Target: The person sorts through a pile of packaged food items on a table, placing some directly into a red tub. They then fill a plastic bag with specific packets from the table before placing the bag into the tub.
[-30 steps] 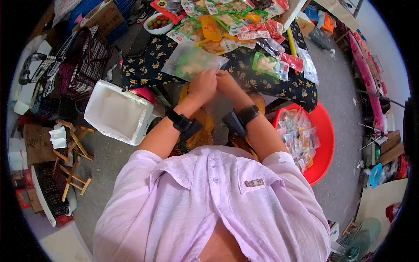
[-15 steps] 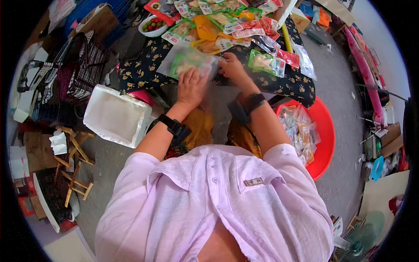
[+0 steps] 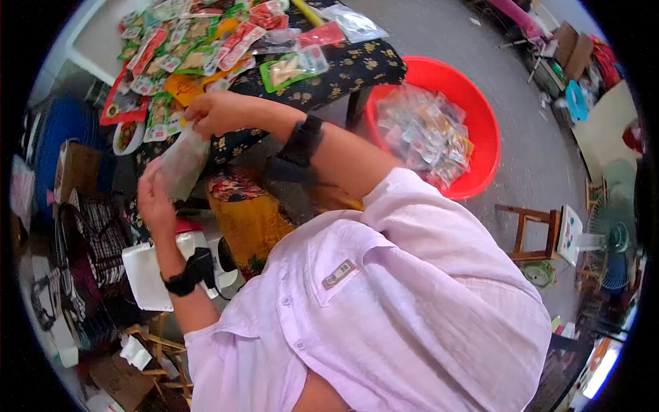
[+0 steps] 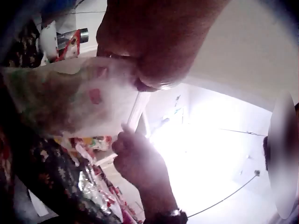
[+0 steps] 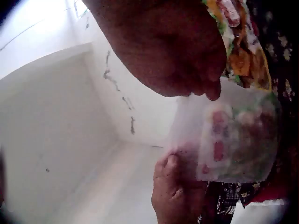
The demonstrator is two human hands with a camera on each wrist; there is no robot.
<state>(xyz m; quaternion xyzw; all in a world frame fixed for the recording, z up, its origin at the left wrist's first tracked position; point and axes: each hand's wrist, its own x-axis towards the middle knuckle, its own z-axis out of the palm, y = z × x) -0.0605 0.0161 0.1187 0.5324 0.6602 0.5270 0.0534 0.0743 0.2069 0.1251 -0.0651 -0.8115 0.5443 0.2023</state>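
Note:
A frosted plastic bag [image 3: 184, 163] hangs between both hands over the near edge of the cloth-covered table. Through its side, in the right wrist view, shows a green packet with red print [image 5: 218, 150]. The left hand [image 3: 156, 199] holds one side of the bag; its thumb lies along the film in the right wrist view. At the opposite corner the right hand [image 3: 221, 113] pinches the bag's top edge, with fingertips bent on a pale strip [image 4: 135, 112] in the left wrist view. The left fingers are partly hidden behind the film.
Several food packets [image 3: 195, 51] cover the dark flowered tablecloth [image 3: 357, 69], and a bowl of small fruit [image 3: 128, 137] stands beside them. A red tub [image 3: 484, 130] of bagged packets sits on the floor at right. Below the left arm is a white foam box [image 3: 147, 275].
The head view has swung round, shifting the table to the upper left. The bag, flat near the table before, is now raised and held from both sides; the right hand has taken its edge.

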